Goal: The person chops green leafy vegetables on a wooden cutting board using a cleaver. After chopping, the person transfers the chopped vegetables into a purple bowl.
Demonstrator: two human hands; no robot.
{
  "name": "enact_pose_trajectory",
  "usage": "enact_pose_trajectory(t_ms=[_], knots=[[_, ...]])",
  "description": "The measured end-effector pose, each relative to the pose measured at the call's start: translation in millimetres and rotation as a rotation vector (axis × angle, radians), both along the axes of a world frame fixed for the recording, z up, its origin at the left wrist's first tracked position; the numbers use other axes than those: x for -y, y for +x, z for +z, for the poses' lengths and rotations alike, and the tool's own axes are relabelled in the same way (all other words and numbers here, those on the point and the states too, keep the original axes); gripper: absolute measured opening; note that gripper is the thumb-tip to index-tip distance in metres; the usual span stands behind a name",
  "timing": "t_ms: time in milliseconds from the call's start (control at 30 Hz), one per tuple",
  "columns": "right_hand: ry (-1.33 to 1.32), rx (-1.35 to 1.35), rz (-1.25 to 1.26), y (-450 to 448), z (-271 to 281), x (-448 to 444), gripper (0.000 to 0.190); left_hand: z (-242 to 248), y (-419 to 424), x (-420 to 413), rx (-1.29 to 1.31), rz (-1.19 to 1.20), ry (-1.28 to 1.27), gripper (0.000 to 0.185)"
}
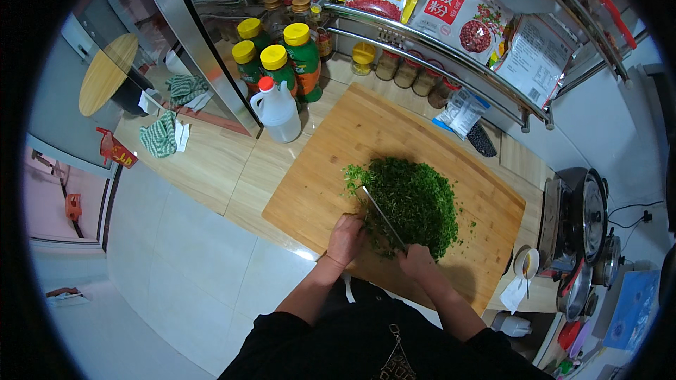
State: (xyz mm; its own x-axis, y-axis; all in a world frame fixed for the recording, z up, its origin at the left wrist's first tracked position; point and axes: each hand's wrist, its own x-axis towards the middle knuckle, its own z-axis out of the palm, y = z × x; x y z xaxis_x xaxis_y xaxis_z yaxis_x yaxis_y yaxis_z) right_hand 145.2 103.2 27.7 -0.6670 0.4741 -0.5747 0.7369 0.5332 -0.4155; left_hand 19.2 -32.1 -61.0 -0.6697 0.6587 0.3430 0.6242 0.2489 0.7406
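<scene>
A large heap of finely chopped green herbs [417, 206] lies on a wooden cutting board [317, 184]. My right hand [417, 261] is closed around the handle of a kitchen knife [384, 217], whose blade stands on edge along the heap's left side and points away from me. My left hand [347, 235] is at the board's near left part, just left of the blade, with its fingers curled towards the herbs. Whether those fingers hold anything cannot be seen. Small green scraps are scattered on the board right of the heap.
A white plastic jug [280, 119] with a red cap stands behind the board's left side, near yellow-capped bottles [303, 63]. Spice jars [409, 71] line the wall beneath a metal rack [422, 37] bearing packets. At right are a small bowl [526, 263] and a lidded pan [589, 216].
</scene>
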Motion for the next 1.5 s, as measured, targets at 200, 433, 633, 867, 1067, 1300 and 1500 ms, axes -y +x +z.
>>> enact_pose_trajectory(t_ms=[200, 433, 633, 867, 1067, 1300, 1500], knots=[[-0.024, 0.026, -0.003, 5, -8, 1, 0.032, 3, -2, 1, -0.076, -0.004, 0.023, 0.022], [-0.013, 0.077, -0.037, -5, 9, 4, 0.036, 4, -2, 4, -0.072, -0.007, 0.017, 0.024], [-0.059, 0.187, -0.037, -10, -18, 7, 0.038, -6, 0, 4, -0.116, -0.032, -0.022, 0.017], [-0.015, 0.010, -0.112, -5, -25, 21, 0.038, -9, 12, 5, -0.087, 0.022, 0.073, 0.022], [-0.063, -0.007, -0.146, 8, -12, 17, 0.040, -4, 12, 13, -0.077, 0.047, 0.074, 0.024], [-0.008, 0.088, -0.019, 5, -21, 16, 0.039, -5, 11, 9, -0.050, 0.059, 0.116, 0.020], [-0.018, 0.069, -0.048, -13, -11, 23, 0.035, -13, 13, 12, -0.073, 0.036, 0.055, 0.023]])
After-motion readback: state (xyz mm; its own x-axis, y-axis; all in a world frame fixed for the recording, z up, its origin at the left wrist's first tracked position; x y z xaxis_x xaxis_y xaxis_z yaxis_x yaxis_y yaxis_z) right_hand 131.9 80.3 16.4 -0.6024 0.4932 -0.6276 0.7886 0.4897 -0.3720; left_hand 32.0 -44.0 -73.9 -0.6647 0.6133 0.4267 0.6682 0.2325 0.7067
